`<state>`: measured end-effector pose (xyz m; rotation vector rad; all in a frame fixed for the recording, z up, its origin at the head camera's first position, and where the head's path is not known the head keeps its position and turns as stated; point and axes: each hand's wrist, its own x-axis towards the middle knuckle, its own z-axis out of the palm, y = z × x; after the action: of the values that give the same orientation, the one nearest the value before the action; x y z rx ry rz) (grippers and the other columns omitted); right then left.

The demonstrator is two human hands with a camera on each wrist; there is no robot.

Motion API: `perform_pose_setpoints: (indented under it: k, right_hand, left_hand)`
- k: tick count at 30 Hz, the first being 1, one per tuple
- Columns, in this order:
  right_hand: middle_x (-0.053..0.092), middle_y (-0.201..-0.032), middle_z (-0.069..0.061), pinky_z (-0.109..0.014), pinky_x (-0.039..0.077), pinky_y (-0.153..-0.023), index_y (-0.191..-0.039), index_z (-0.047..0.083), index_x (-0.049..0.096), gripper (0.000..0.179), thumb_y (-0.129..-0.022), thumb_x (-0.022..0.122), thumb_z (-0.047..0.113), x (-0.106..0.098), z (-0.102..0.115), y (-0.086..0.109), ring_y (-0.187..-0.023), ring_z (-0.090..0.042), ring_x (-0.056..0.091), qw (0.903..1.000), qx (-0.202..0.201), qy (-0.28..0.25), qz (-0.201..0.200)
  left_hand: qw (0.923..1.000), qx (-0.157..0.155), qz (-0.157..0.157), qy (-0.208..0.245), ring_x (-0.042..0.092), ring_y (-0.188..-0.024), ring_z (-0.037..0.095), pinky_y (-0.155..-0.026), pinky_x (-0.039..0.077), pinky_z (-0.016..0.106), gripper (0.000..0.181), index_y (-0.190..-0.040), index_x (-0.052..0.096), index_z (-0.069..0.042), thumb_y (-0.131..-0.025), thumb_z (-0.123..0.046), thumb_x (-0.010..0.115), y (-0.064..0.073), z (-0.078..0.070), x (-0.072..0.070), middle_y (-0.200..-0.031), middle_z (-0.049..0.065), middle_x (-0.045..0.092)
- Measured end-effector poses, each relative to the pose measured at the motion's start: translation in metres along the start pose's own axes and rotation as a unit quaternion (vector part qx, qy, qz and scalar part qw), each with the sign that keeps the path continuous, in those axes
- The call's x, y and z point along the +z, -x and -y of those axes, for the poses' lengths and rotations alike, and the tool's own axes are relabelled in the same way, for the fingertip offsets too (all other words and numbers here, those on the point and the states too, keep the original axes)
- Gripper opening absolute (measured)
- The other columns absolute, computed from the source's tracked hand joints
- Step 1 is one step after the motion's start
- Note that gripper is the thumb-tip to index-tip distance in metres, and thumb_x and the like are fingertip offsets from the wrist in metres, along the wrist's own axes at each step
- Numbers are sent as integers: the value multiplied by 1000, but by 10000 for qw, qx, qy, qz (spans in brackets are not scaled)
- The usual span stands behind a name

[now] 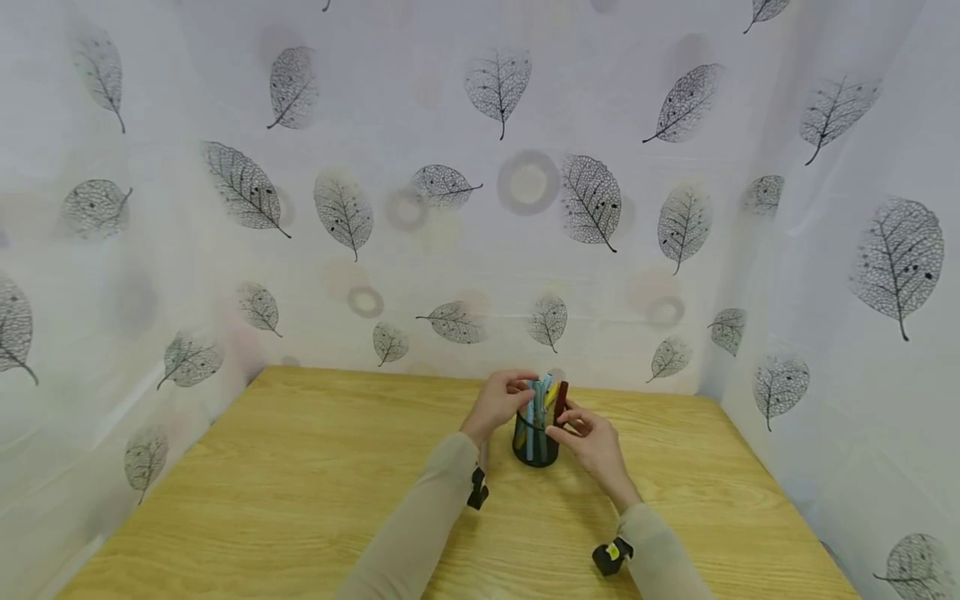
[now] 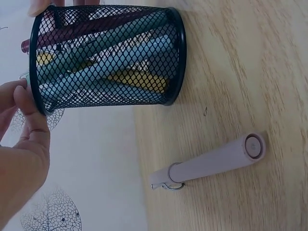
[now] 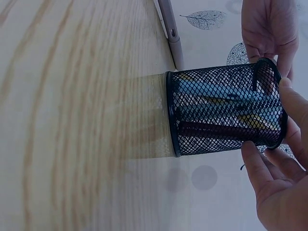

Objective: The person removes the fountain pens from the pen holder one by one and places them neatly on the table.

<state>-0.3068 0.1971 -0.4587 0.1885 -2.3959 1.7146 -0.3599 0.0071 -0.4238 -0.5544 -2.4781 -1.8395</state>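
Backdrop: leaf-printed curtain [image 1: 465, 267] on the left, far and right sides, closing round a wood-grained surface [image 1: 337, 433].
Loose grey-pink pen: lying on the surface just left of the pen holder, apart from it, beneath the left wrist [image 2: 211, 161]; its long axis runs roughly near to far, clip end farther off. Left hand nearer, right hand on the opposite side of the holder.
Left hand: above and left of the holder's mouth [image 1: 498, 404], thumb and forefinger brought together at the rim beside the pale pen ends; I cannot tell whether they pinch a pen, the rim or nothing.
Pen holder: black mesh, round, upright on the surface between the two hands [image 1: 536, 454], its long axis vertical, mouth level with the fingers.
Blue pen: in the holder's left part, steeply upright [image 1: 530, 408], its upper end right beside the left fingers.
Yellow pen: in the holder, right of the blue one, tilted, top leaning right [image 1: 552, 393].
Dark red pen: rising at the holder's right edge, nearly upright [image 1: 560, 400], nearer the right hand.
Right hand: at the holder's right side [image 1: 596, 446], thumb and fingers grasping the upper wall and rim from opposite sides.
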Motion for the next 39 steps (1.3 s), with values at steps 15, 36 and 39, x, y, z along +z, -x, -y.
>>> perform_pose_setpoints:
  k: [15, 36, 39]
  right_hand:
    - [46, -150, -11, -43, 52, -98, -99, 3, 67, 26, -85, 78, 21, 2, -2, 0, -129, -35, 53, 9999, 49, 120, 18]
    - [47, -149, -12, -43, 52, -99, -101, 1, 67, 28, -85, 78, 22, 1, -4, 0, -129, -36, 53, 10000, -36, 13, -2]
    - [48, -149, -12, -42, 53, -98, -100, 1, 67, 26, -85, 77, 19, 1, -3, 0, -128, -35, 54, 10000, -31, 47, -21]
  left_hand:
    - [9989, 295, -283, 223, 65, -92, 20, -75, 57, 33, 21, -111, 69, -13, -91, -18, 71, 4, 10, -1, -108, 9, 69]
    - [9967, 660, -471, 28, 64, -90, 18, -72, 55, 30, 19, -105, 63, -10, -89, -11, 72, 14, 7, 4, -97, 7, 71]
    - [9959, 717, -553, 71, 64, -88, 18, -71, 54, 29, 18, -104, 63, -9, -88, -9, 73, 14, 7, 4, -94, 7, 70]
